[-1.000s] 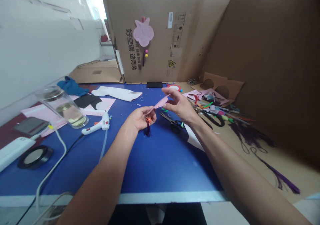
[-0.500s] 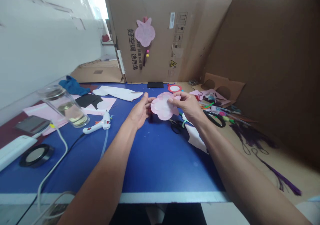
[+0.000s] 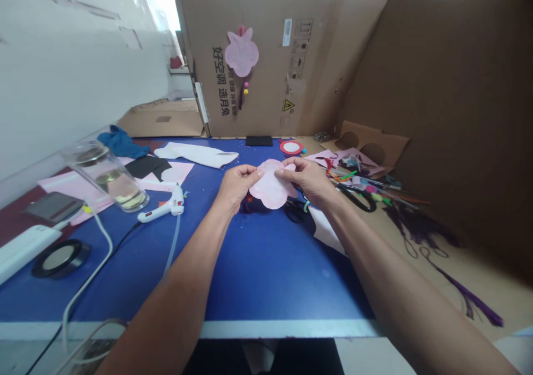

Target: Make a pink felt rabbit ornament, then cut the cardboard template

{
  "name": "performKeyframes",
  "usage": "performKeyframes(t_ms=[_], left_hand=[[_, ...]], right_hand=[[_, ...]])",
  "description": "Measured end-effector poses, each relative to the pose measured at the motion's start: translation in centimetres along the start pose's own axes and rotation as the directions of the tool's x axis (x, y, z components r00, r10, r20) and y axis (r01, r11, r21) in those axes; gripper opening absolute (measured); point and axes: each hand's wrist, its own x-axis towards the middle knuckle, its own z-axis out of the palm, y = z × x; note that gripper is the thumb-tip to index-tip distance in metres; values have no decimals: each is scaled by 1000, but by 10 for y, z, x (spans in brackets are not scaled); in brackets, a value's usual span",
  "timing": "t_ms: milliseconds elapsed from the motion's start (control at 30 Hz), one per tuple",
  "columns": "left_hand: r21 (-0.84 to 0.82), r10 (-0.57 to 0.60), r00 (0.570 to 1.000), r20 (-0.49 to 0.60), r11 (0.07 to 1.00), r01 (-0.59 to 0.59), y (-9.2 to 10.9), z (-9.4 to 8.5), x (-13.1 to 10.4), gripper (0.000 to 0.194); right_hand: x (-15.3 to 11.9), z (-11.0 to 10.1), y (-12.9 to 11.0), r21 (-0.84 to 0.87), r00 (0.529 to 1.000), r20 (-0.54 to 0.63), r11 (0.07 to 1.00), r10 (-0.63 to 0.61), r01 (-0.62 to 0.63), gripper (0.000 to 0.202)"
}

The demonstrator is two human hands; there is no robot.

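In the head view, both the left hand point(image 3: 238, 187) and the right hand point(image 3: 306, 178) are nearly closed, pinching the pink paper flower point(image 3: 272, 185) between them above the desk point(image 3: 266, 275). The glue gun point(image 3: 164, 208) lies left of it, the scissors point(image 3: 295, 211) just right, partly hidden.

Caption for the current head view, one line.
Left hand and right hand hold a pink paper flower over a blue table, glue gun nearby.
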Motion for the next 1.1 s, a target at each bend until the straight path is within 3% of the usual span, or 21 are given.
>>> performKeyframes(t_ms=[100,267,467,633,800,967,1100], left_hand=[[61,7,1000,-25,998,-5,1,-1,1,25],[116,-21,999,38,993,16,1,0,-2,20],[173,-74,994,76,983,60,0,0,-4,16],[220,119,991,60,967,-130,2,-2,-2,12],[322,241,967,77,912,-253,8,-1,-3,13],[232,149,988,-31,963,-138,9,-11,4,37],[120,-88,995,-51,988,94,8,-28,9,39]], right_hand=[[-2,0,-3,-6,999,40,1000,-23,23,42],[-4,0,-8,-17,996,90,1000,-24,25,42],[-4,-3,-9,-45,997,75,999,-8,11,42],[-2,-8,-7,-235,980,153,958,-128,162,30],[-2,-3,-3,-459,935,189,814,-301,355,15],[-5,-1,-5,-532,874,153,707,-461,466,9],[-10,0,-13,-528,815,209,640,-540,559,16]])
